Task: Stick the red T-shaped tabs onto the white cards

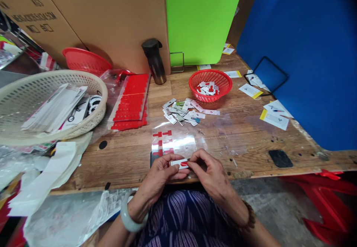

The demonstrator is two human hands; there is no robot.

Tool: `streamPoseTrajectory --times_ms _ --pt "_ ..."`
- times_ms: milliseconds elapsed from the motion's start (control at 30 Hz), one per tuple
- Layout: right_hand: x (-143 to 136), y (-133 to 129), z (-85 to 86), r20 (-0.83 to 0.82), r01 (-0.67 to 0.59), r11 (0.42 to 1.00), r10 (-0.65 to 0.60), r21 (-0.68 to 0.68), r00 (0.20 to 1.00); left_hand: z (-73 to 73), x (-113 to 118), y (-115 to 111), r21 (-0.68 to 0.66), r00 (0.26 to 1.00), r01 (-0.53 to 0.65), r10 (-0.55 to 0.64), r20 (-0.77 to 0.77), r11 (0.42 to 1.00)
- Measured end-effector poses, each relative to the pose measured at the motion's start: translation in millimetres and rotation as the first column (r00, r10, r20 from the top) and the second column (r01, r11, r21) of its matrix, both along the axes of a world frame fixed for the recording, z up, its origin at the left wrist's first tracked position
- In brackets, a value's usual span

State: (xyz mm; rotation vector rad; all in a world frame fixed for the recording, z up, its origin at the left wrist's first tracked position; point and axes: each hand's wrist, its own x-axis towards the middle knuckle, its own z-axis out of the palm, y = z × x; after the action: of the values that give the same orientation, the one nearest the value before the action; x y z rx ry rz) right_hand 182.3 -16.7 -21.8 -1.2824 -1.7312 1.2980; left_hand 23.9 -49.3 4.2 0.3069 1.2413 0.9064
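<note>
Near the table's front edge, my left hand [163, 172] grips a small white rectangular piece [175, 163] between thumb and fingers. A red sticker [184, 163] lies on the piece's right end, and my right hand [208, 169] pinches that end with thumb and forefinger. Just beyond my hands is a clear plastic sheet [184, 141] carrying several red T-shaped stickers [157, 143]. Farther back lies a loose pile of small flat pieces [182, 110], mostly white and grey. Behind it stands a red basket [210, 97] containing white pieces with red stickers.
Stacked red sticker sheets [131, 98] lie left of the pile, near a black tumbler [156, 63]. A cream basket [92, 118] of printed cards stands far left. Green [200, 20] and blue [304, 61] boards rise behind and right; printed cards [275, 118] lie beside the blue one.
</note>
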Motion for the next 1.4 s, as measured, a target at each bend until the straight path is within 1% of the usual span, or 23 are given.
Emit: streamPoseTrajectory --times_ms 267,533,833,1100,1400 --pt "-0.7 -0.7 -4.5 -0.010 0.012 0.999 -0.012 0.036 1.000 2.9 2.4 2.4 -0.009 1.000 -0.001 0.000 -0.015 1.000" --pt "0.5 -3.0 -4.7 0.007 0.019 0.999 -0.019 0.034 1.000 1.1 3.1 2.4 -0.022 1.000 -0.019 0.019 -0.018 1.000" --pt "0.0 -1.9 -2.2 0.007 0.025 0.999 -0.026 0.048 1.000 1.4 2.2 2.9 -0.026 0.999 0.009 -0.011 -0.042 1.000" --pt "0.5 -2.8 -5.7 -0.002 0.021 0.997 -0.021 0.071 1.000 0.2 2.8 5.4 -0.036 0.999 0.005 -0.006 -0.039 0.999" --pt "-0.4 -2.5 -8.0 -0.030 0.009 0.997 -0.007 0.071 1.000 -2.0 3.0 5.5 -0.010 0.999 -0.003 0.002 -0.052 1.000"
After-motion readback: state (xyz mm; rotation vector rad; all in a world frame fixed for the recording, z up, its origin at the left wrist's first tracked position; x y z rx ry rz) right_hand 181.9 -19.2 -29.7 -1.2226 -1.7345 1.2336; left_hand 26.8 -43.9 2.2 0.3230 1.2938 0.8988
